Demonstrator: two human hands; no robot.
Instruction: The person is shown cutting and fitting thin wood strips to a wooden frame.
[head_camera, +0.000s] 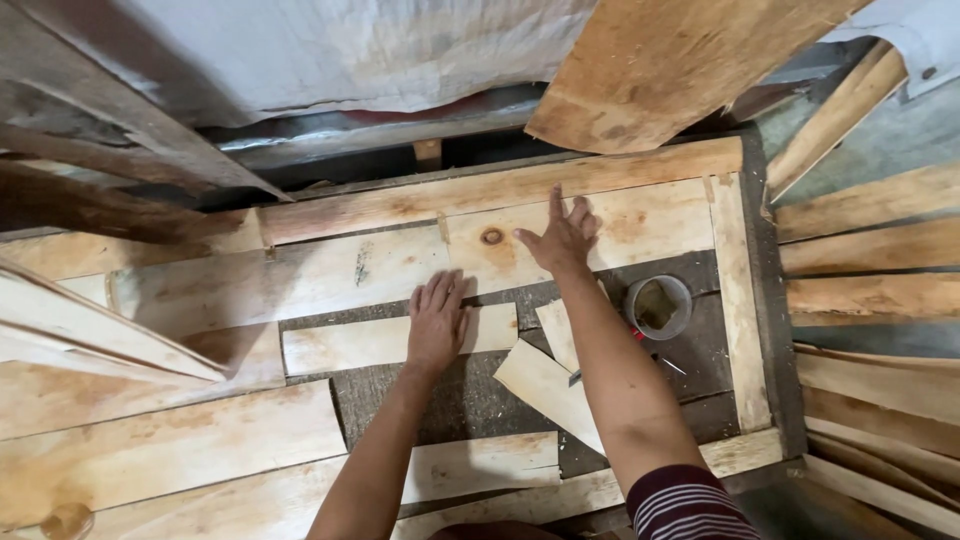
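Now both hands are down flat on pale wooden boards, fingers released and holding nothing.

Left hand (437, 320) presses palm-down on the short plank (345, 345) lying across the dark surface (470, 400); right hand (562, 238), fingers spread, rests on the wide knotted board (400, 262) just beyond it. Round metal tin (658, 306) sits right of the forearm, loose offcuts (545, 385) beside it.

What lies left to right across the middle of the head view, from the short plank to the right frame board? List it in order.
Short plank → left hand pressed flat on it → right hand spread on the knotted board → round tin → upright frame board → stacked planks.
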